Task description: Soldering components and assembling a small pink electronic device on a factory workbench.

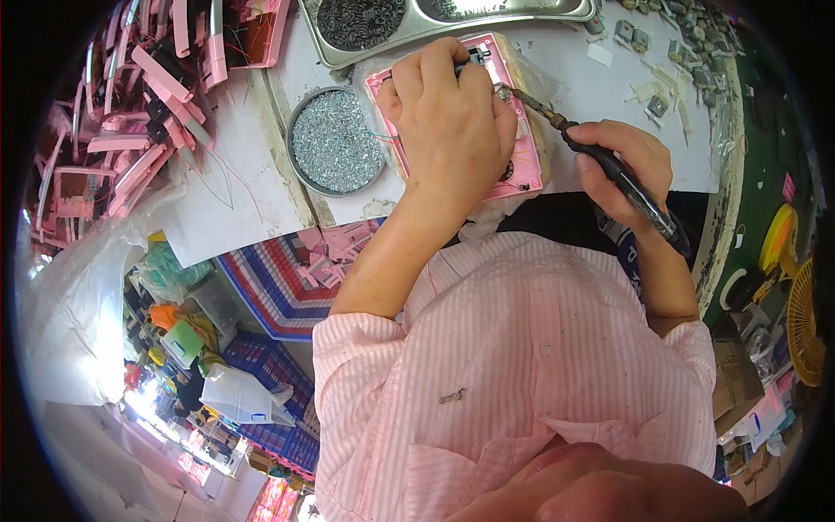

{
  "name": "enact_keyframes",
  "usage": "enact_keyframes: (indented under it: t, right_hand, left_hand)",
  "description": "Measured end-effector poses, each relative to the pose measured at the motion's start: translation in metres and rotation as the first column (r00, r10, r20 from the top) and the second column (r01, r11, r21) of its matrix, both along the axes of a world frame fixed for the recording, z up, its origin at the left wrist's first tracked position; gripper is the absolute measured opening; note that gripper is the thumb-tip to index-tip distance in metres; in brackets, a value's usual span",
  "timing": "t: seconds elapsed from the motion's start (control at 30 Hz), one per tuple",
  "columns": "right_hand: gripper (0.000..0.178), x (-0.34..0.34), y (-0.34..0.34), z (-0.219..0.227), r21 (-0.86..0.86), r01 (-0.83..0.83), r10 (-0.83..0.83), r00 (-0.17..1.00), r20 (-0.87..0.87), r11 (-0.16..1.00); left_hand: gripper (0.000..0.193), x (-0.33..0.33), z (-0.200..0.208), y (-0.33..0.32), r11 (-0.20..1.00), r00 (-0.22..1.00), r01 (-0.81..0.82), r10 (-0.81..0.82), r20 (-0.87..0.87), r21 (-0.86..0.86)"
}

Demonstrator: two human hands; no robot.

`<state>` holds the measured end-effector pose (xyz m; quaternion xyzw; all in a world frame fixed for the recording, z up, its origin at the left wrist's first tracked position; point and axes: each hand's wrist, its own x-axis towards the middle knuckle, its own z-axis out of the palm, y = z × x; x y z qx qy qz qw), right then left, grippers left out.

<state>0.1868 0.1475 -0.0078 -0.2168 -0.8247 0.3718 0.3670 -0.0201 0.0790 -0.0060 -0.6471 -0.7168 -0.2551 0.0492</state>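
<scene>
A pink plastic casing (524, 143) lies open on a cloth-like pad at the table's near edge, with small dark parts and thin wires in it. My left hand (448, 130) bends over the casing, its fingers curled and holding it; what lies under the palm is hidden. In my right hand (631, 161) is a black-handled tool (639, 196) with a slim metal shaft, slanting down to the left. Its tip reaches a small metal part (503, 90) inside the casing, close to my left fingers. Whether it is a soldering iron or a screwdriver I cannot tell.
A round bowl of small silvery metal pieces (337, 139) stands left of the casing. Behind is a metal tray (344, 59) with dark springs. Pink casings with wires (148, 130) pile up at left; small grey parts (661, 91) lie at right. A striped container (270, 296) sits below the table edge.
</scene>
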Motion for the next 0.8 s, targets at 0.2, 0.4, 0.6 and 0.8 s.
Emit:
enact_keyframes:
  t: [0.2, 0.4, 0.6, 0.8]
  right_hand:
    - [0.027, 0.0, 0.0, -0.002, -0.049, -0.016, 0.016, 1.0, 0.005, 0.999]
    - [0.027, 0.007, -0.001, -0.002, -0.057, 0.009, -0.009, 1.0, 0.004, 0.998]
    - [0.026, 0.007, 0.001, 0.0, -0.011, 0.011, -0.01, 1.0, 0.015, 1.0]
    - [0.025, 0.009, 0.002, 0.003, -0.032, 0.012, -0.011, 1.0, 0.009, 0.999]
  left_hand:
    - [0.015, 0.0, 0.0, -0.001, 1.0, 1.0, -0.011, 0.012, 0.001, -0.007]
    - [0.02, 0.0, 0.002, 0.0, 1.0, 1.0, 0.017, -0.017, -0.008, 0.024]
    - [0.015, 0.0, 0.001, -0.001, 1.0, 1.0, -0.005, 0.005, -0.005, -0.004]
    - [0.028, -0.008, 0.015, -0.011, 0.999, 0.999, 0.029, -0.028, 0.039, -0.031]
